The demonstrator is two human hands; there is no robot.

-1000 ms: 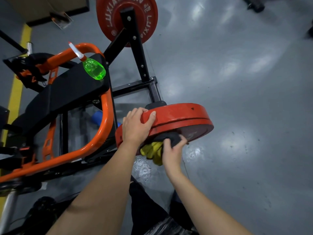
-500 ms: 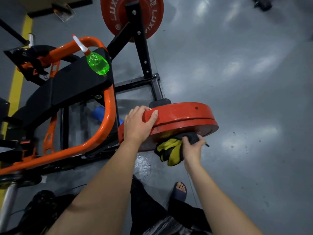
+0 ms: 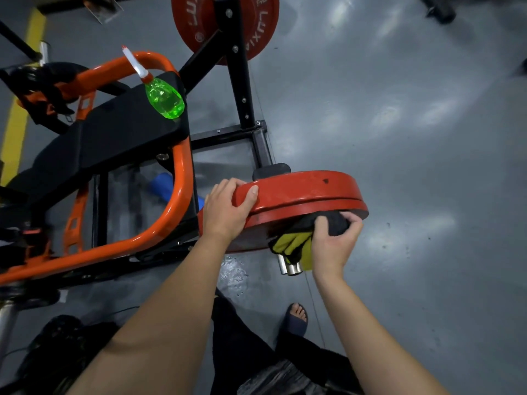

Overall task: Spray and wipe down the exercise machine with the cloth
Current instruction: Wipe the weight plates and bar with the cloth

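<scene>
Sweeping outward, our right hand (image 3: 332, 240) has carried the black-and-yellow cloth (image 3: 291, 243) across the lower face of the red weight plate (image 3: 299, 192), from near its middle a second ago to just short of its right rim. We judge this face nearly wiped. Our left hand (image 3: 225, 212) keeps its clamp on the plate's left rim, thumb on top. The cloth sits bunched in the right hand's curled fingers, pressed against the plate. The green spray bottle (image 3: 164, 99) stands well apart, at the far corner of the black seat pad (image 3: 114, 138).
</scene>
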